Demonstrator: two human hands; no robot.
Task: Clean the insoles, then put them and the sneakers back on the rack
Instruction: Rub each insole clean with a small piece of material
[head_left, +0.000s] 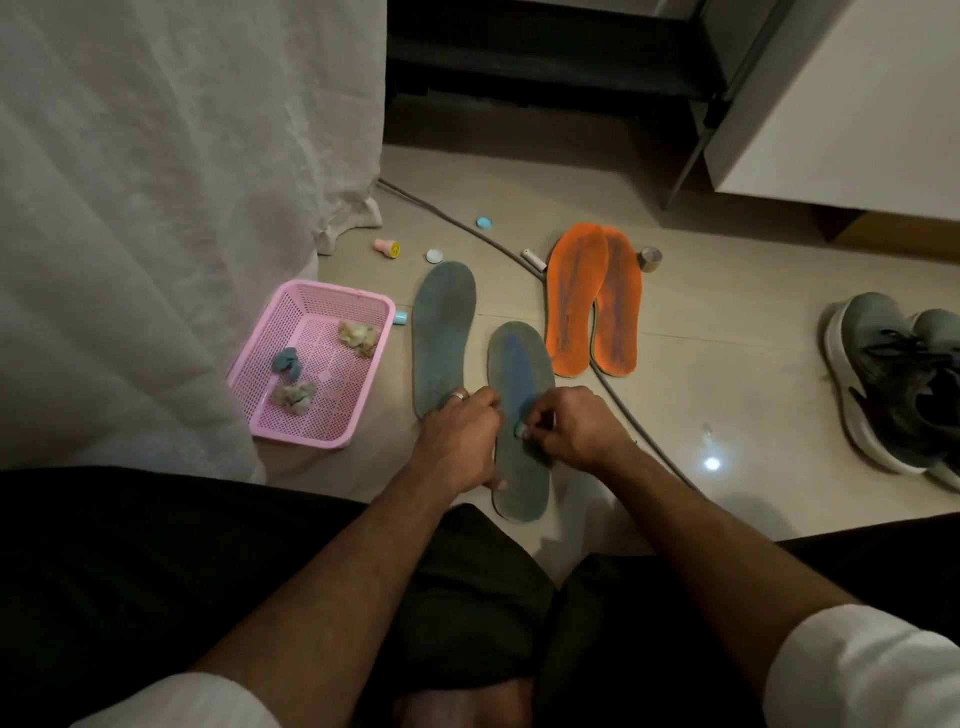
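Hands meet over the near grey insole (521, 415), whose long axis runs straight away from the person. The left hand (460, 441) lies spread along its left edge, steadying it; the right hand (569, 428) pinches a small pale wipe (521, 429) against its middle. Left of the hands lies the second grey insole (442, 332); beyond the right hand, orange insoles (592, 301); far right, sneakers (898, 384).

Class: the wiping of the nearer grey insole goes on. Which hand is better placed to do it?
Right. The right hand pinches a small wad on the nearer grey insole; the left hand steadies its edge.
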